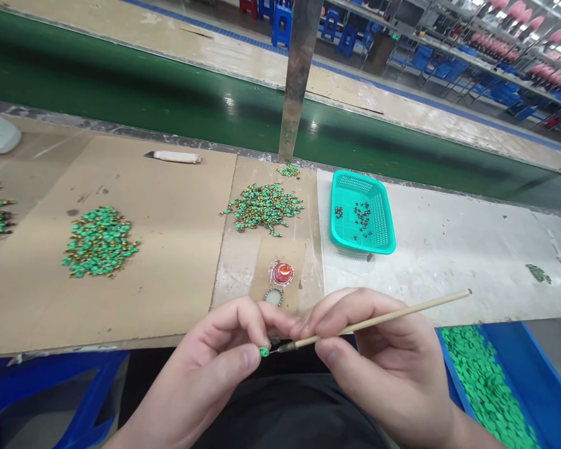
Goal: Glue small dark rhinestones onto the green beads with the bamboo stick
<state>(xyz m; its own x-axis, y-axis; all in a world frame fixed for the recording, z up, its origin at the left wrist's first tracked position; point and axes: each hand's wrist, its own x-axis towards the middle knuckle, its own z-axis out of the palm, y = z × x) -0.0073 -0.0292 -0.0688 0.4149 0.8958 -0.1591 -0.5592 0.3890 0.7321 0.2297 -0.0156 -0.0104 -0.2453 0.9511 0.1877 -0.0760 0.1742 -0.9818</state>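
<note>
Between the thumb and fingertips of my left hand (227, 346) is a small green piece (264, 352). My right hand (378, 343) grips a thin tool with a pale wooden handle, which looks like a fine paintbrush (402, 312). Its dark tip points left and meets or nearly meets the green piece. The fingertips of both hands come together near the tip. Just beyond them lie a red glossy blob (282, 273) and a round bottle cap (273, 297) with a pale filling. What the green piece depicts is too small to tell.
Piles of green-and-gold pieces lie on the cardboard, one at centre (266, 209) and another to the left (100, 243). A teal basket (387, 215) holds small dark pieces. Behind the left pile rests a wrapped cutting tool (175, 157). A blue bin (533, 374) with green pieces stands lower right.
</note>
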